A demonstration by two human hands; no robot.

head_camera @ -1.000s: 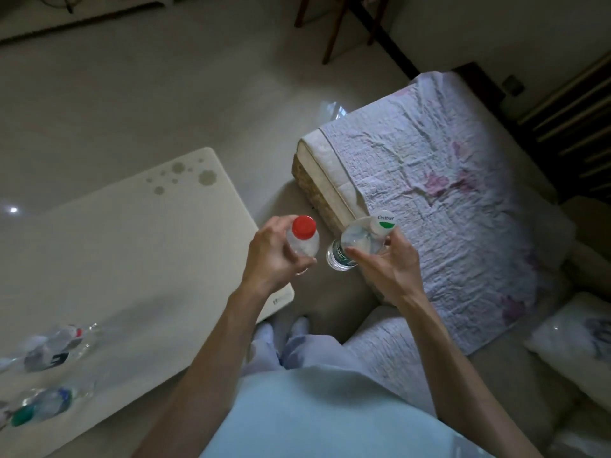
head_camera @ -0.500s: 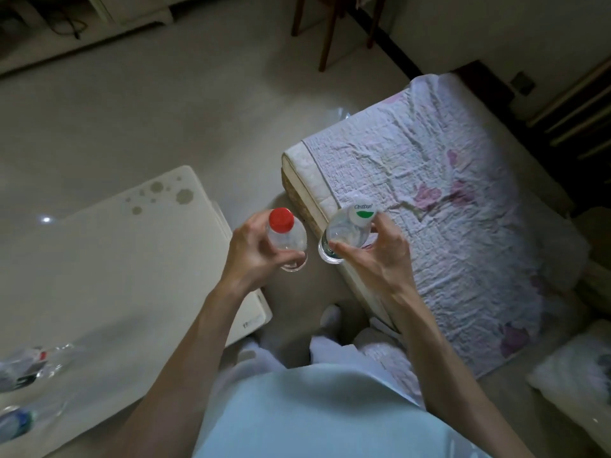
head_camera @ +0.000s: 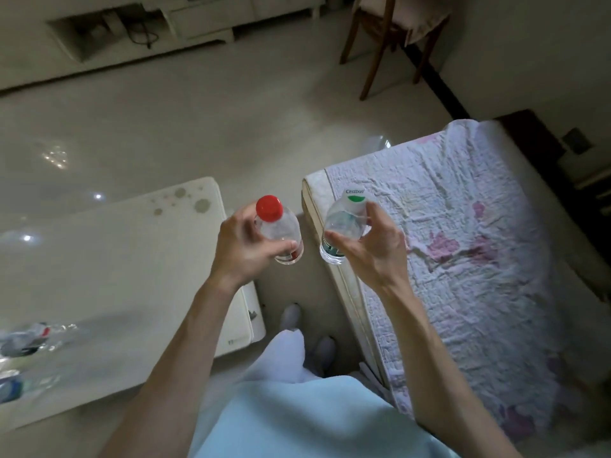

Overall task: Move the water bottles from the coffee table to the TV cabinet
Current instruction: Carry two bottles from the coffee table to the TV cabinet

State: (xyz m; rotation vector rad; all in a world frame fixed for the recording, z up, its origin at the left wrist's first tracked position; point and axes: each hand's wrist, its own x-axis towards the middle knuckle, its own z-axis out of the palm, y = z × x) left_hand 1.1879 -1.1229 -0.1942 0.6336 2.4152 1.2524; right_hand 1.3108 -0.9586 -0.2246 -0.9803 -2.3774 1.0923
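Both bottles have risen with the view since a second ago: we now look across the pale floor [head_camera: 205, 127] toward the low white TV cabinet [head_camera: 198, 24] at the top edge, which earlier lay almost out of sight. We judge the carrying leg to be under way, with the set-down not yet begun.

The clear plastic red-capped water bottle [head_camera: 276, 226] stands upright in our left hand [head_camera: 246, 249], whose fingers are curled firmly round its body. The clear plastic green-and-white-capped water bottle [head_camera: 344, 219] sits in our right hand [head_camera: 370, 249], thumb and fingers half closed about its shoulder. The two bottles are near one another but apart.

Two more clear bottles [head_camera: 23, 338] lie at the left edge of the white bench [head_camera: 132, 252], so further trips remain. A quilted floral cover [head_camera: 463, 226] lies to our right.
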